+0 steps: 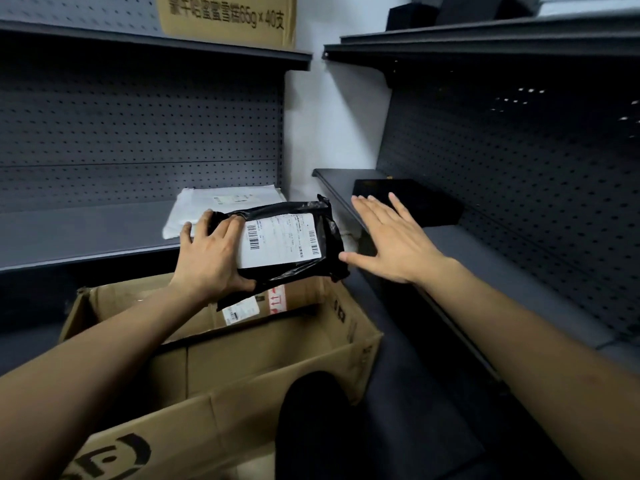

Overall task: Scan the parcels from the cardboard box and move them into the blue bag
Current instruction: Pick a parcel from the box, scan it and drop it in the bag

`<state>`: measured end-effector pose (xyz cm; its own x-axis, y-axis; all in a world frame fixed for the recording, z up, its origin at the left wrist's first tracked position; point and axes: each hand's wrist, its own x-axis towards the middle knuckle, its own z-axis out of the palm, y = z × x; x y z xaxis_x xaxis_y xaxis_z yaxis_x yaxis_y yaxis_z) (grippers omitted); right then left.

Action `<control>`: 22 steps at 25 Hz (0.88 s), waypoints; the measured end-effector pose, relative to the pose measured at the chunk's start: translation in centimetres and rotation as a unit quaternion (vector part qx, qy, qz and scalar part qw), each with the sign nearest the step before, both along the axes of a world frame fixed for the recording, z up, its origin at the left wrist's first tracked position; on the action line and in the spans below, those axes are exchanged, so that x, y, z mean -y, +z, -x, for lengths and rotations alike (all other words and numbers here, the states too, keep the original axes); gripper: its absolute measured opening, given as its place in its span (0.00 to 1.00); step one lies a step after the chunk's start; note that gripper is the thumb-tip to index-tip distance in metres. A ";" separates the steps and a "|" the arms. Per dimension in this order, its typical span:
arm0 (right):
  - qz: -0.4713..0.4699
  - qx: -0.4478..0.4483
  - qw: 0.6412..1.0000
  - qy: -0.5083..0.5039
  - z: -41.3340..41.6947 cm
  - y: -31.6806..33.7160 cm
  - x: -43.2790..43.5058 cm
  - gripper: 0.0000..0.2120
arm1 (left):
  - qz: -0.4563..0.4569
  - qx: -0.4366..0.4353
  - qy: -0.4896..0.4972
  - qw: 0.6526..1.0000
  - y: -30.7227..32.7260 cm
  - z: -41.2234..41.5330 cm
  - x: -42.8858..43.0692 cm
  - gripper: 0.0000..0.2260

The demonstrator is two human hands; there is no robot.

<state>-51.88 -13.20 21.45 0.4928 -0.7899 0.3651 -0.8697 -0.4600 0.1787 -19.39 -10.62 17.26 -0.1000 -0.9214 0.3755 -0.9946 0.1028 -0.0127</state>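
Note:
My left hand (211, 254) grips a black plastic parcel (294, 244) by its left end, holding it above the open cardboard box (277, 362). The parcel's white barcode label faces up. My right hand (391, 237) hovers flat with fingers spread just right of the parcel, its thumb close to the parcel's edge; whether it touches is unclear. Inside the box another parcel (242, 308) with a white label lies against the far wall. No blue bag and no scanner are in view.
A white mailer (207, 206) lies on the grey left shelf (86, 233). A black box (415, 202) sits on the right shelf (502, 258). Pegboard backs rise behind both shelves. A printed carton (228, 19) stands on the upper left shelf. My dark-clothed knee (311, 420) is at the box's near edge.

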 end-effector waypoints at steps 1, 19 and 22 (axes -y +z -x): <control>-0.008 0.006 1.000 -0.016 1.3 0.1 -0.2 0.50 | 0.002 0.000 -0.004 1.000 -0.1 0.8 0.3 0.53; -0.180 0.126 0.921 -0.320 14.1 -3.9 -3.1 0.42 | 0.030 0.033 -0.043 0.998 -1.5 9.4 3.2 0.53; -0.186 0.137 0.911 -0.340 14.4 -5.4 -3.2 0.43 | 0.027 0.042 -0.040 0.998 -1.9 9.3 3.4 0.54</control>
